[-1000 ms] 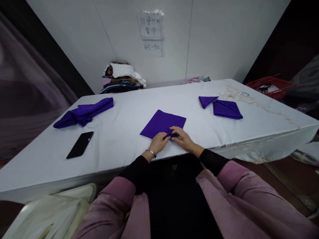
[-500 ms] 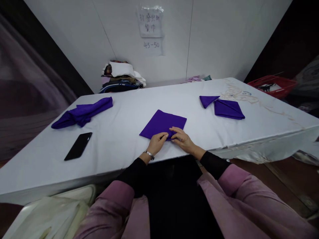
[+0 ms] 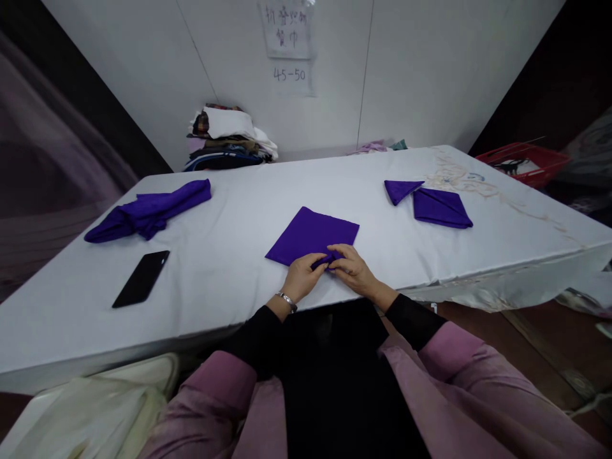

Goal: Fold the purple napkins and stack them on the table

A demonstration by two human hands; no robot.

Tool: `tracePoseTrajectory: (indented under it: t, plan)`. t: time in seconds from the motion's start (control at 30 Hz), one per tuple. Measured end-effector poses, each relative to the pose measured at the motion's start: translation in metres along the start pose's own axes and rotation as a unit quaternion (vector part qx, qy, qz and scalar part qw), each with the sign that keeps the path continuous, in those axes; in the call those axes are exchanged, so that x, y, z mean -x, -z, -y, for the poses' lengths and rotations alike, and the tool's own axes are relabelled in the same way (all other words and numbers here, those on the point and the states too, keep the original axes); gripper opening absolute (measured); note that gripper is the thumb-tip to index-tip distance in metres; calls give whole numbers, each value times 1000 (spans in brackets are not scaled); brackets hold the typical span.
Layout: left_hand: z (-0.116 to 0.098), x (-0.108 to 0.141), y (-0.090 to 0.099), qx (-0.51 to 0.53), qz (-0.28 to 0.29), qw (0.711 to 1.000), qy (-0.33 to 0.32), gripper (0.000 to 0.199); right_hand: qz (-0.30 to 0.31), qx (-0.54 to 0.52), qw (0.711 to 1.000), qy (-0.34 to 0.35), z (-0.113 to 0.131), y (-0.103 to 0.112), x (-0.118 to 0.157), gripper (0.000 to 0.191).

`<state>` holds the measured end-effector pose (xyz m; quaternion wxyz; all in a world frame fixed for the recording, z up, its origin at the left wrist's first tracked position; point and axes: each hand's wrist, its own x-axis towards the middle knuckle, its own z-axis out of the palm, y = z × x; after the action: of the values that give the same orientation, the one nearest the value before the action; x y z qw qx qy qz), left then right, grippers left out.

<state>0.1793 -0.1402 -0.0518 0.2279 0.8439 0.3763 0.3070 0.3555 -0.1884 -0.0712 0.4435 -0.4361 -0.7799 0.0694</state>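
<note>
A purple cloth napkin (image 3: 313, 231), folded into a flat diamond, lies at the middle of the table with its near corner toward me. My left hand (image 3: 302, 278) pinches that corner from the left, thumb against the fingers. From the right, my right hand (image 3: 352, 270) grips the same corner, its fingers curled over the cloth. Between the two hands the corner is bunched and lifted a little. Part of the near edge is hidden behind my fingers.
Crumpled purple cloth (image 3: 150, 210) and a black phone (image 3: 141, 278) lie to the left. At right are a folded purple triangle (image 3: 402, 190) and a folded purple square (image 3: 440, 208). Stacked clothes (image 3: 230, 139) stand by the wall; a red basket (image 3: 547, 167) sits beyond the table's right edge.
The napkin's near corner has been raised and rolled up between my fingers, and more of it shows. My view has tilted slightly down.
</note>
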Motion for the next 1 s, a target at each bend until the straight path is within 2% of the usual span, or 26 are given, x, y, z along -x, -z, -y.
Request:
tracePoseTrajectory:
  t: [0.13, 0.27, 0.5, 0.7, 0.87, 1.0]
  plan:
    - [-1, -4, 0, -102, -21, 994, -45, 20, 13, 13, 1000, -2, 2, 3, -1, 15]
    - [-4, 0, -3, -137, 12, 987, -88, 18, 8, 11, 1000, -2, 3, 4, -1, 13]
    - [-2, 6, -7, -130, 22, 990, -56, 19, -16, -20, 999, 32, -1, -1, 0, 10]
    - [-4, 5, -6, -146, 58, 987, -36, 21, -17, -22, 999, 36, 3, 0, -1, 12]
    - [1, 4, 1, -134, 64, 989, -27, 24, -13, -7, 999, 46, 7, 1, -1, 12]
    - [16, 5, 15, -171, 89, 980, -55, 26, 1, 14, 998, 61, 9, 1, -1, 12]
